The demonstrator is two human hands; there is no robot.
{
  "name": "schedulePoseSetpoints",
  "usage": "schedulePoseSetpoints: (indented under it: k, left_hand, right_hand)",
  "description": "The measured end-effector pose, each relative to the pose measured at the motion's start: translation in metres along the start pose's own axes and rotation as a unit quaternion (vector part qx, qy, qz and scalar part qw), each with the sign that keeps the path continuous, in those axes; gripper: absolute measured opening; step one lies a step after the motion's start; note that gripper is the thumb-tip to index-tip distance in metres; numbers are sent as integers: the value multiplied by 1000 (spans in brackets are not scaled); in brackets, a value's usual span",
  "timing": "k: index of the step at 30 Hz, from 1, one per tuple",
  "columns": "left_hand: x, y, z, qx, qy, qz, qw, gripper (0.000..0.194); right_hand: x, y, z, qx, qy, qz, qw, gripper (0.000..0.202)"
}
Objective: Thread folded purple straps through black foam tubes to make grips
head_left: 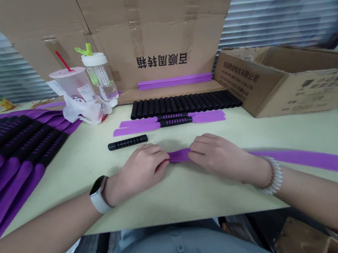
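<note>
My left hand [144, 165] is closed, thumb against fingers, on a purple webbing strip [179, 155], and my right hand [220, 159] grips it just beside. Only a short, slightly narrowed stretch shows between them, above the bench [179, 202]; a flat purple length, seemingly the same strip, emerges behind my right wrist and reaches well out to the right. What lies inside my left fingers I cannot tell.

Just beyond my left hand rests a single black slotted sleeve [127, 142]. Farther ahead, between both hands, lie two sleeved purple straps [176, 121], their webbing showing through the slots. Behind those stands a row of black sleeves [184, 104] side by side, then a stack of purple strips [175, 81] on cardboard.

Well left of my left hand, sleeved straps overlap in a large pile [23, 142]. Ahead and left of that hand stand a cup with a red straw [72, 85] and a clear bottle [98, 73], close together. Beyond my right hand sits an open cardboard box [245, 86].
</note>
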State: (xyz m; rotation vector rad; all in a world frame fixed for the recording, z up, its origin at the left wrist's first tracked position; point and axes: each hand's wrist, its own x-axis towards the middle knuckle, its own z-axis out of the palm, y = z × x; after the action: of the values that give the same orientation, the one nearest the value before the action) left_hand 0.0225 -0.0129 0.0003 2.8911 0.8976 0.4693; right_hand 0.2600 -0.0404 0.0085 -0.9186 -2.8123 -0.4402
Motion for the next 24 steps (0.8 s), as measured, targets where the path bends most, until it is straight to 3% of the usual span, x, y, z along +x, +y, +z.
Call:
schedulePoseSetpoints:
  k: [4,8,12,24]
  left_hand:
    - [0,2,1,-8,-30,1,1000,22]
    - [-1,0,3,-31,-31,-9,999,17]
    - [-1,1,3,-48,-28,-32,998,18]
    - [2,2,1,-105,-24,-53,993,15]
  right_hand:
    - [2,-2,0,153,-52,40,986,18]
    - [3,0,0,262,-58,91,959,12]
    - [3,1,3,275,-42,122,953,14]
    - [12,-5,10,286,-24,120,950,13]
